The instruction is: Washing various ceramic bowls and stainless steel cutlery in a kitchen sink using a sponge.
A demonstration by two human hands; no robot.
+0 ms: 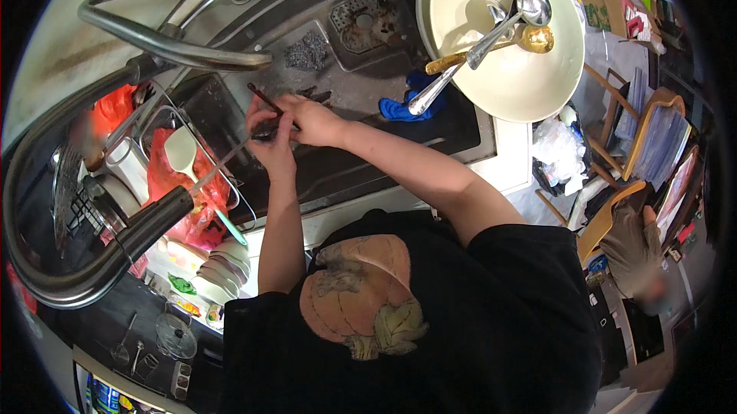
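A slender dark brown stick-like utensil (265,97) slants between my two hands over the dark sink. My left hand (269,140) closes around its lower part, where dark ends show at the palm. My right hand (314,120) meets it from the right, its fingers touching the utensil; its exact grip is partly hidden. A thin water stream (221,169) runs from the faucet spout (184,198) to my left hand. Beyond my right hand lie more dark slender pieces (319,96). A steel wool scourer (306,51) and a blue cloth (403,108) rest farther off in the sink.
Large cream bowls (501,89) with a gold spoon (535,40) and steel ladle (534,5) stand at upper right. A wire rack (236,189) with a red bag and a white-and-green spatula (181,152) is left, near stacked bowls (221,276). Another person (630,241) is far right.
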